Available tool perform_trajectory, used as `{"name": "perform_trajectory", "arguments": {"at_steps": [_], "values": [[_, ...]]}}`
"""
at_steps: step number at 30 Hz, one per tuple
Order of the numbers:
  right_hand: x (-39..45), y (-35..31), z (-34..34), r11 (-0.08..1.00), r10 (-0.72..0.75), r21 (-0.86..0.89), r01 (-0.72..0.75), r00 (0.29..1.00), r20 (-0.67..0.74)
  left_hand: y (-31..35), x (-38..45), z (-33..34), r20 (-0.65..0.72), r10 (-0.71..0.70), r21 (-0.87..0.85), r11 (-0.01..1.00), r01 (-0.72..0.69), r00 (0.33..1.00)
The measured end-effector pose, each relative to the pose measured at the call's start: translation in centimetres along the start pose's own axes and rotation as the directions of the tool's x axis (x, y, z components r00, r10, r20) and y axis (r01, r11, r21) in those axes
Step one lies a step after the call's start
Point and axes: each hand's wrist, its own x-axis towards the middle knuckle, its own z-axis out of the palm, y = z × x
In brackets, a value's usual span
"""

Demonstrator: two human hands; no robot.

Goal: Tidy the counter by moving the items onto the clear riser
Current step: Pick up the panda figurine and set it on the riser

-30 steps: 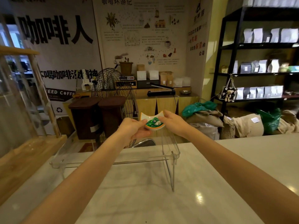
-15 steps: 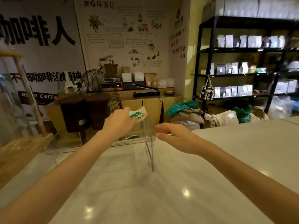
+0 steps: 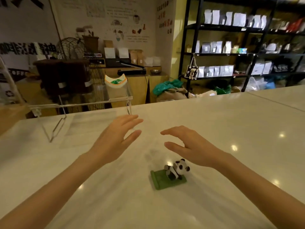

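Note:
A clear acrylic riser [image 3: 79, 104] stands at the far left of the white counter [image 3: 231, 129]. On its right end sits a small white dish with an orange rim and green print [image 3: 116, 80]. A panda figure on a green base [image 3: 171, 174] lies on the counter in front of me. My left hand [image 3: 113, 139] hovers open over the counter, just right of the riser's leg. My right hand [image 3: 191, 146] is open too, fingers spread, above and just behind the panda, not touching it.
A wooden stand [image 3: 9, 116] borders the counter at the left edge. Behind the counter are dark bins [image 3: 64, 75], a wire fan, a wooden cabinet and black shelves of bags [image 3: 231, 47]. The counter stretches away to the right.
My left hand has let go of the dish, which now rests on the riser. Both hands have pulled back toward me, and my view has dropped, bringing the panda into sight.

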Motion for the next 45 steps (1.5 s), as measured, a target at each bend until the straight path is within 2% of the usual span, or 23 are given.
{"name": "perform_trajectory", "arguments": {"at_steps": [3, 8, 11, 14, 18, 22, 25, 30, 35, 42, 45], "values": [[-2.0, 0.2, 1.1, 0.999, 0.024, 0.028, -0.025, 0.999, 0.036, 1.6, -2.6, 1.5, 0.087, -0.008, -0.176, 0.984, 0.023, 0.996], [-3.8, 0.6, 2.4, 0.993, 0.063, 0.093, -0.069, 0.996, 0.061, 3.0, -4.9, 3.4, 0.186, -0.085, -0.308, 0.941, 0.14, 0.979], [-4.4, 0.9, 2.9, 0.985, 0.089, 0.143, -0.096, 0.994, 0.056, 3.7, -5.8, 4.4, 0.229, -0.11, -0.311, 0.933, 0.18, 0.967], [-4.7, 1.0, 3.3, 0.963, 0.136, 0.23, -0.143, 0.99, 0.046, 4.1, -6.4, 5.0, 0.255, -0.093, -0.242, 0.958, 0.156, 0.963], [-5.0, 1.1, 3.7, 0.897, 0.211, 0.394, -0.202, 0.977, 0.02, 4.2, -6.7, 5.3, 0.23, -0.049, -0.214, 0.972, 0.1, 0.972], [-4.9, 1.0, 3.9, 0.748, 0.279, 0.609, -0.263, 0.958, 0.071, 3.9, -6.8, 5.7, 0.193, -0.033, -0.213, 0.974, 0.075, 0.981], [-4.3, 0.8, 3.5, 0.743, 0.271, 0.612, -0.271, 0.958, 0.095, 3.6, -6.5, 5.5, 0.169, -0.071, -0.246, 0.963, 0.112, 0.983], [-1.9, 0.0, 2.4, 0.729, 0.245, 0.648, -0.219, 0.968, 0.051, 2.9, -5.6, 4.0, 0.147, -0.165, -0.391, 0.896, 0.211, 0.975], [1.5, -0.8, 1.2, 0.753, 0.196, 0.635, -0.173, 0.98, 0.035, 1.2, -3.7, 1.9, 0.09, -0.257, -0.435, 0.859, 0.271, 0.962], [7.0, -2.2, -1.0, 0.737, 0.134, 0.669, -0.094, 0.991, -0.009, -1.4, -0.1, -1.9, -0.025, -0.278, -0.422, 0.874, 0.241, 0.96], [9.8, -2.9, -2.3, 0.674, 0.111, 0.736, -0.067, 0.994, -0.012, -2.5, 1.7, -3.9, -0.104, -0.282, -0.406, 0.887, 0.218, 0.954]]}}
